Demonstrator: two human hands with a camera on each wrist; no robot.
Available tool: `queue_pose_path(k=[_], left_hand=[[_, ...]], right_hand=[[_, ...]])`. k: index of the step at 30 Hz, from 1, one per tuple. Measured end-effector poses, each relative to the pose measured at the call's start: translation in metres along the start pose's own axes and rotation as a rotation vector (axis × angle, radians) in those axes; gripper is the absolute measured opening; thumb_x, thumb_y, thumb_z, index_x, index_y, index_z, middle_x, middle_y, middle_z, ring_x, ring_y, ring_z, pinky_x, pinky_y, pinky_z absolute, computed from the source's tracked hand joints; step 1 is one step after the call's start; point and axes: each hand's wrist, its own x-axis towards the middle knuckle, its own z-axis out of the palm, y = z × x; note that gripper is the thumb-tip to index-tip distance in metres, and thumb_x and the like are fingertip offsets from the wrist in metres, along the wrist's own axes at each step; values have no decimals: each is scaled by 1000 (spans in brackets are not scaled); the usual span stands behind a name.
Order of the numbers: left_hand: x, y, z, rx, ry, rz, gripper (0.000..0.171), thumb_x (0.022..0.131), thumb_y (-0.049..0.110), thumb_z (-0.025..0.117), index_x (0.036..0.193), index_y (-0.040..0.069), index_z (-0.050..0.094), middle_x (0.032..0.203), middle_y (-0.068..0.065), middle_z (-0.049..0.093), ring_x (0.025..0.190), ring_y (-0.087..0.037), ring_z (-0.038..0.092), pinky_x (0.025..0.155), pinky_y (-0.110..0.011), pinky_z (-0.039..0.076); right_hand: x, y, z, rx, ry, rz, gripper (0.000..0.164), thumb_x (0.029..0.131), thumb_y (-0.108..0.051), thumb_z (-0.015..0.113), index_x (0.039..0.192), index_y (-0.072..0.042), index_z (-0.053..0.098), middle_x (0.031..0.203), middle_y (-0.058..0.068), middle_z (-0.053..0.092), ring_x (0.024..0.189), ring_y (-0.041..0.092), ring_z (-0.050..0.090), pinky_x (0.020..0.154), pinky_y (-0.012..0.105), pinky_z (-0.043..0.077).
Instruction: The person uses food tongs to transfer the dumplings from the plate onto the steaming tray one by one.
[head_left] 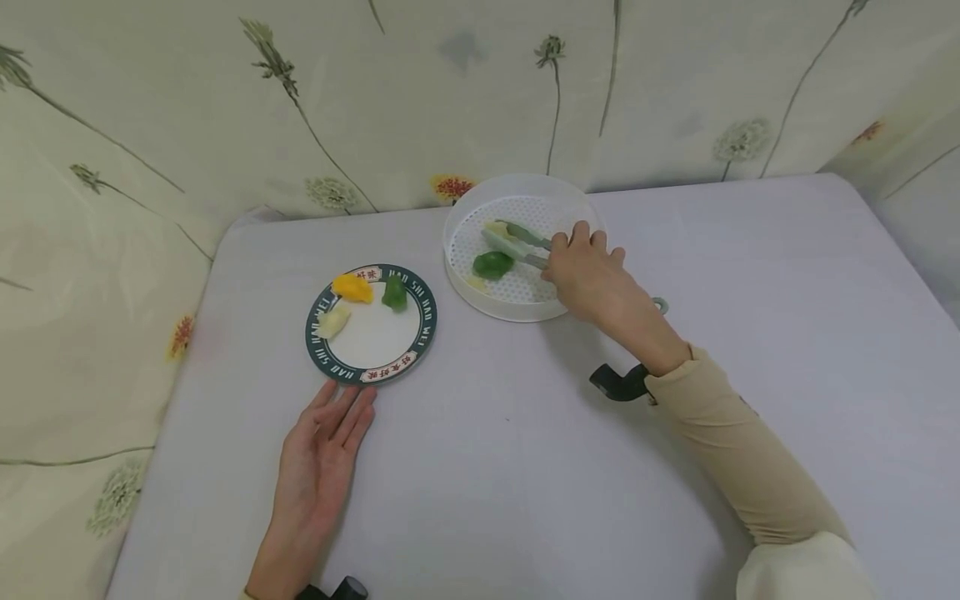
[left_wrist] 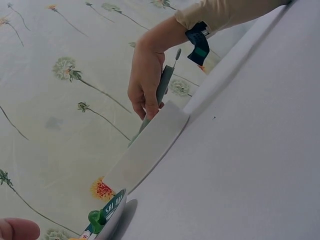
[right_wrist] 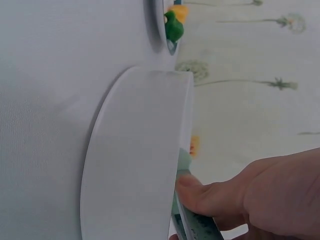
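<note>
Location type: home-like tabletop area; the exact room cannot be determined. Indicators: a backdrop (head_left: 420,108) printed with dandelions and flowers spans the top and left of the head view. A table (head_left: 487,500) with a plain white surface occupies the centre. Household tableware is present: a dark-rimmed plate (head_left: 382,337) left of centre, a perforated basket (head_left: 517,313) at upper centre.

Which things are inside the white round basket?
A green piece and a pale yellow piece lie inside, with another yellowish one by the tongs. Whatever the right hand and tongs cover cannot be seen.
</note>
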Motion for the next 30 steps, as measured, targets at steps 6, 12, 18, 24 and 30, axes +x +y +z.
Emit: queue_pose_path(k=[6, 12, 18, 24, 30], left_hand=[[0, 0, 0, -6, -9, 2, 60, 107, 18, 35, 163, 19, 12, 163, -10, 29, 146, -19, 45, 121, -26, 42], [-1, 0, 1, -1, -12, 8, 60, 108, 18, 35, 163, 18, 12, 163, -10, 29, 146, -20, 45, 122, -28, 41], [-1, 0, 1, -5, -9, 9, 59, 108, 17, 35, 163, 18, 13, 163, -10, 31, 145, -19, 46, 122, -28, 42], [0, 0, 0, -26, -15, 5, 59, 108, 17, 34, 163, 18, 12, 163, -10, 31, 146, -19, 45, 122, -28, 41], [0, 0, -1, -22, -11, 3, 59, 108, 17, 36, 163, 18, 13, 163, -10, 31, 145, -19, 46, 121, -27, 42]], right_hand=[[-2, -1, -2, 16, 5, -1, 34, 105, -24, 52, 110, 10, 49, 102, 22, 41, 85, 34, 37, 65, 40, 33], [-5, -1, -5, 38, 11, 5, 36, 104, -24, 54, 112, 11, 49, 102, 25, 44, 85, 35, 37, 64, 41, 34], [-5, -1, -5, 43, -14, 24, 43, 103, -25, 56, 125, 10, 43, 106, 29, 46, 89, 38, 41, 66, 46, 39], [-9, -1, -10, 29, -27, 22, 41, 104, -24, 56, 122, 11, 44, 105, 28, 46, 88, 37, 41, 66, 45, 39], [-16, -1, -13, -27, -12, 9, 41, 104, -25, 55, 122, 10, 46, 103, 25, 46, 85, 36, 41, 63, 42, 36]])
